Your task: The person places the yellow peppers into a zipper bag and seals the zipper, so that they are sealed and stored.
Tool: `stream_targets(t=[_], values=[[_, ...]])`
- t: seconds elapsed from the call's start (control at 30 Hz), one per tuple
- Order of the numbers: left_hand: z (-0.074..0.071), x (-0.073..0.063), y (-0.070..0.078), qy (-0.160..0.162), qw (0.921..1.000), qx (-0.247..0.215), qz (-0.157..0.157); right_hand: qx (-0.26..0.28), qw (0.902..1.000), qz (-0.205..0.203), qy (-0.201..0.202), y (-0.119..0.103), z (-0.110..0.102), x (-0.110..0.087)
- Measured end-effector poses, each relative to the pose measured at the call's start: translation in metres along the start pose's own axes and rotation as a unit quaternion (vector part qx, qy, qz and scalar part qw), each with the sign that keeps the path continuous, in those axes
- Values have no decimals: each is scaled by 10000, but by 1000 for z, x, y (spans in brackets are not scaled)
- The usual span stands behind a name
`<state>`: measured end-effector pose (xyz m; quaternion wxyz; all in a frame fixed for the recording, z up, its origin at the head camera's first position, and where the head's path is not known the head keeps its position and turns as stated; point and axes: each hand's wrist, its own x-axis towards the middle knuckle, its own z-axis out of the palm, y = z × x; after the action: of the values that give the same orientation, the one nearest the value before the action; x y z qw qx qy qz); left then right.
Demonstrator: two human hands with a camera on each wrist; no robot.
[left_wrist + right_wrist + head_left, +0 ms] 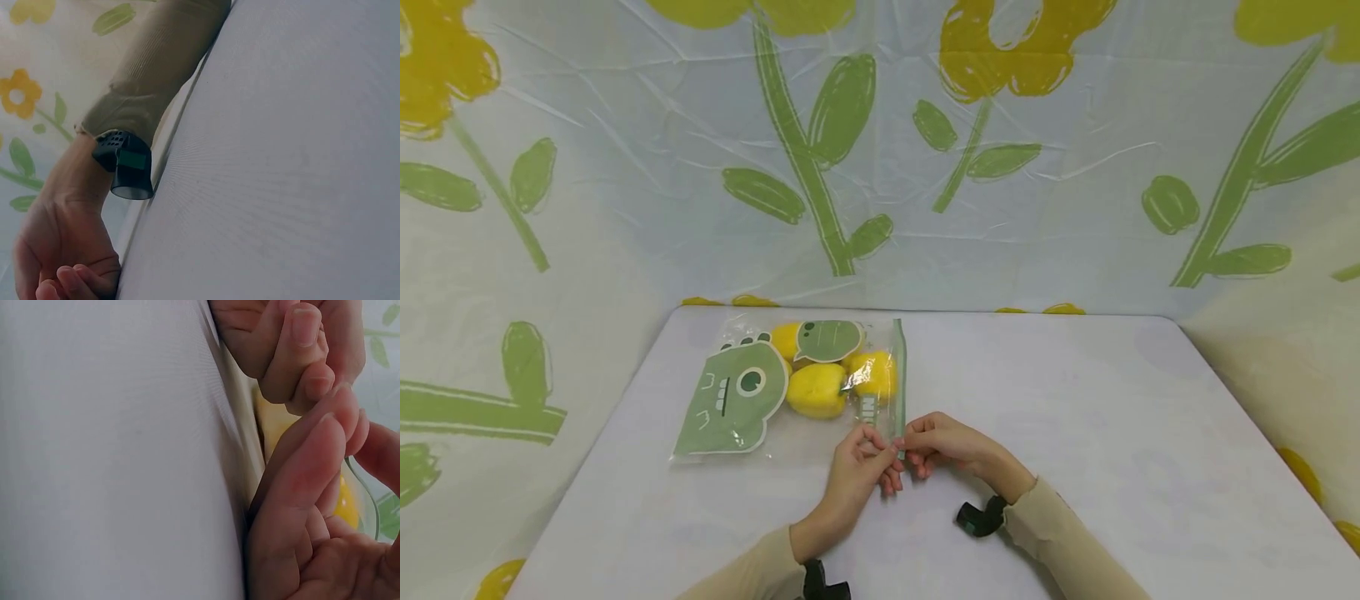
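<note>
A clear zip bag (pixel 722 417) printed with green cartoon monsters lies flat on the table in the head view. Inside it are several yellow bell peppers (pixel 817 390), partly covered by the print. A green zip strip (pixel 900 367) runs along the bag's right edge. At the near end of this strip my left hand (pixel 856 467) pinches the bag's corner between thumb and finger. My right hand (pixel 951 442) pinches the same corner from the right, fingertips close against the left's. In the right wrist view the left hand (pixel 294 350) appears above the right fingers (pixel 306 469).
Black wrist cameras sit at both cuffs, the right one (pixel 981 517) low over the white table (pixel 1075 392). A cloth (pixel 1037 225) with yellow flowers and green leaves hangs behind the table and along its sides.
</note>
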<state>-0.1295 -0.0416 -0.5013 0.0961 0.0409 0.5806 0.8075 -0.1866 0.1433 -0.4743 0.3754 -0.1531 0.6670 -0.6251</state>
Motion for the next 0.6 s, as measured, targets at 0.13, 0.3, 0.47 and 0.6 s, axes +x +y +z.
stream_targets(t=[0.13,0.3,0.47,0.6], values=[[0,-1,1,64,10000,-1,35,38,9998,14,182,1,3,1],[0,-1,2,175,9998,3,-26,55,9991,70,411,0,6,2],[0,-1,1,248,9997,36,-37,126,9979,14,631,-2,6,5],[0,0,0,219,9997,69,14,287,9955,0,898,-2,4,8]])
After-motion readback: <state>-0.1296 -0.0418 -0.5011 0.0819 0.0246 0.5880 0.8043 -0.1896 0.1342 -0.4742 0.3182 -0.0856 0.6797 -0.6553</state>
